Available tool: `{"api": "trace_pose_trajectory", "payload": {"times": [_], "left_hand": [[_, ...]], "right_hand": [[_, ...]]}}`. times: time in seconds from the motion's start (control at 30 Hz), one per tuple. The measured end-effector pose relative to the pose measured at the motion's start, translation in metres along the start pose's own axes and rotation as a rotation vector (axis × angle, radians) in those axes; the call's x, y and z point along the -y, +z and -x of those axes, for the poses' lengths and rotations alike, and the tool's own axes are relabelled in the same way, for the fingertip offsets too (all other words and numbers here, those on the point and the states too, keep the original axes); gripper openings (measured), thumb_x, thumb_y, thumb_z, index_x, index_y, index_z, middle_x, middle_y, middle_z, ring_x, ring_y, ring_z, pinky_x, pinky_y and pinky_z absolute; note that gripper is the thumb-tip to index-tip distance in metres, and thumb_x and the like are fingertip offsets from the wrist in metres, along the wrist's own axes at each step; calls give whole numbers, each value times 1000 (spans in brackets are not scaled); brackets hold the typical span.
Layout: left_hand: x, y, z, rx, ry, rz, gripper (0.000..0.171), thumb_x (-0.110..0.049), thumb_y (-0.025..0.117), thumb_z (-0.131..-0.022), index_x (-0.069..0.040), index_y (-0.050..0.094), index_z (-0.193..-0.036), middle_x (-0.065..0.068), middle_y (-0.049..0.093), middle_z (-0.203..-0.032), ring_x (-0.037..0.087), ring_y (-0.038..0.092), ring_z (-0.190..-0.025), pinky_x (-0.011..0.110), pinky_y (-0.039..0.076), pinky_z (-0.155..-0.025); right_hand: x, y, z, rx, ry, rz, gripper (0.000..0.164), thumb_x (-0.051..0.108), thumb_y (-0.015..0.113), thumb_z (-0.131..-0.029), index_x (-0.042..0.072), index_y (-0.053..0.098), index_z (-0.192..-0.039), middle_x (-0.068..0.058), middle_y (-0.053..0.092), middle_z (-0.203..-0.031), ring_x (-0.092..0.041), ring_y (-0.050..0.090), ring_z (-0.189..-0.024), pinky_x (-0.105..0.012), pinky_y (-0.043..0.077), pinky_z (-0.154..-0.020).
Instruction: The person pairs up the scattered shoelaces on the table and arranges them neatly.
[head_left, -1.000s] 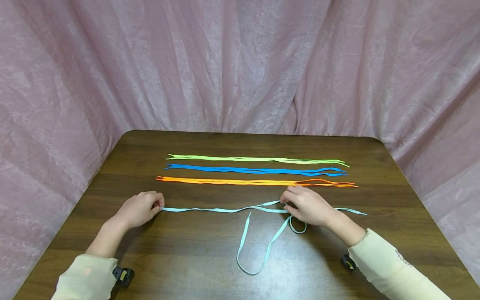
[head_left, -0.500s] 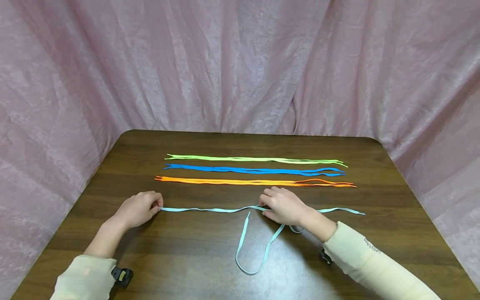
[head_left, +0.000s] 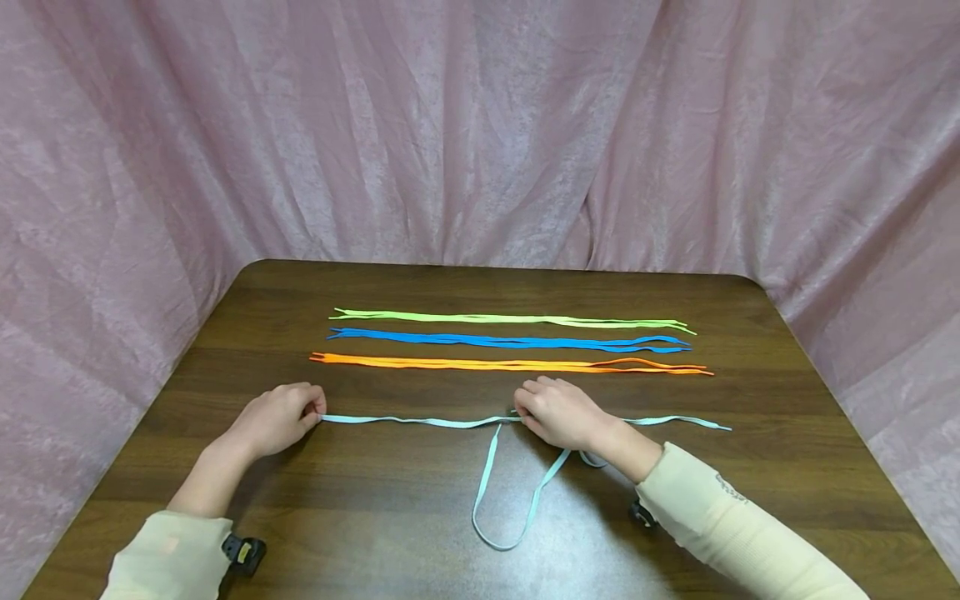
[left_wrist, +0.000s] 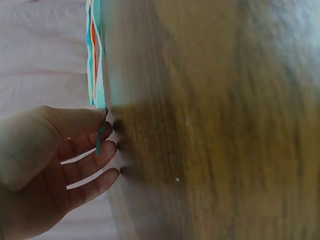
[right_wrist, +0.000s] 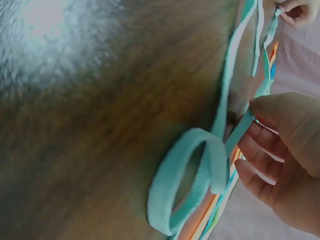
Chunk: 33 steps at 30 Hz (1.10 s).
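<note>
A flat mint-green shoelace point(head_left: 442, 423) runs across the near part of the table. At its left end my left hand point(head_left: 279, 421) pinches the tip between thumb and index finger. In the left wrist view the thin aglet point(left_wrist: 98, 142) hangs past the thumb, with the other fingers spread loosely. Farther right, my right hand point(head_left: 564, 413) pinches the lace near its middle, thumb against index finger. The right wrist view shows a curled loop point(right_wrist: 161, 200) of the lace beside that hand. A slack bend of lace point(head_left: 504, 547) lies toward me, its tip near the straight stretch.
Beyond the hands, orange shoelaces point(head_left: 450, 362), blue shoelaces point(head_left: 480, 340) and yellow-green shoelaces point(head_left: 480, 318) lie in parallel rows. A mint lace end point(head_left: 693, 421) extends right of my right wrist. Pink curtains point(head_left: 480, 133) hang behind the brown table point(head_left: 315, 517).
My right hand has slid left along the mint shoelace, from right of the slack bend to above it, slowing in the last half second. My left hand has stayed at the tip.
</note>
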<state>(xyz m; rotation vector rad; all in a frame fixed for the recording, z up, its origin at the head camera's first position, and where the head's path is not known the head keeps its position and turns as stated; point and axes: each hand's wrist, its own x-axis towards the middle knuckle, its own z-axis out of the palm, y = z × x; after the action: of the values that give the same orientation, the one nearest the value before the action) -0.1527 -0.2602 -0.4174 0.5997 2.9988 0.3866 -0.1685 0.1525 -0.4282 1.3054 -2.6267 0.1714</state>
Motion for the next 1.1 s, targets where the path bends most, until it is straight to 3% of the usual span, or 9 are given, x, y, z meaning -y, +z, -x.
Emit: {"api": "trace_pose_trajectory", "payload": {"times": [0.2, 0.53, 1.1], "left_hand": [[2, 0, 0, -14, 9, 2, 19, -5, 64, -79, -19, 54, -72, -8, 48, -69, 10, 45, -65, 30, 37, -57], [5, -3, 0, -5, -19, 17, 16, -6, 64, -82, -18, 56, -76, -7, 50, -71, 12, 46, -65, 31, 38, -58], [5, -16, 3, -20, -34, 19, 12, -6, 64, -83, -16, 57, -79, -6, 52, -72, 13, 46, -64, 31, 38, -56]], "right_hand": [[-2, -14, -1, 15, 33, -99, 13, 12, 61, -86, 15, 50, -80, 9, 49, -67, -5, 41, -56, -21, 36, -53], [-8, -36, 7, -31, 46, -113, 5, 9, 61, -84, 15, 61, -84, 9, 58, -77, -5, 51, -66, -24, 45, -58], [-37, -59, 55, -79, 169, -153, 10, 8, 65, -82, 18, 64, -84, 13, 58, -80, -1, 49, -68, -23, 44, -59]]}}
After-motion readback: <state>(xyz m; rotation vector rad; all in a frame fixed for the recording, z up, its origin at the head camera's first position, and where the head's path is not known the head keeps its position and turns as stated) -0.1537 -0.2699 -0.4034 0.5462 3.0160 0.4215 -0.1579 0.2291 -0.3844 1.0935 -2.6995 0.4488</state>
